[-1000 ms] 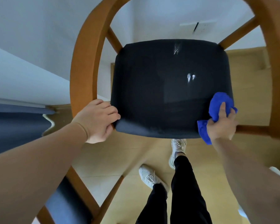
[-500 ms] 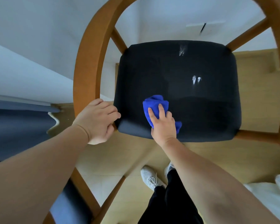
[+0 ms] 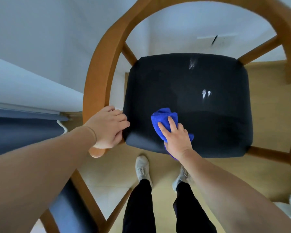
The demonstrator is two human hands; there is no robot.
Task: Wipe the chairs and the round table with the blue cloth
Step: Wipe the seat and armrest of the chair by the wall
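A chair with a curved wooden frame (image 3: pixel 97 78) and a black padded seat (image 3: pixel 208 123) fills the middle of the view. My right hand (image 3: pixel 176 137) presses the bunched blue cloth (image 3: pixel 163 118) onto the seat's near left part. My left hand (image 3: pixel 107 126) grips the end of the wooden armrest at the seat's left front corner. Pale smears (image 3: pixel 206 94) show on the seat farther back, right of the cloth. The round table is not in view.
A second chair's wooden frame and dark seat (image 3: pixel 71 211) sit at the lower left. My feet in pale shoes (image 3: pixel 142 167) stand on the tan floor just before the seat. A white wall and a dark blue curtain (image 3: pixel 20 132) lie left.
The cloth and my right hand swept from the seat's right front edge across to its near left part. My left hand stayed on the armrest.
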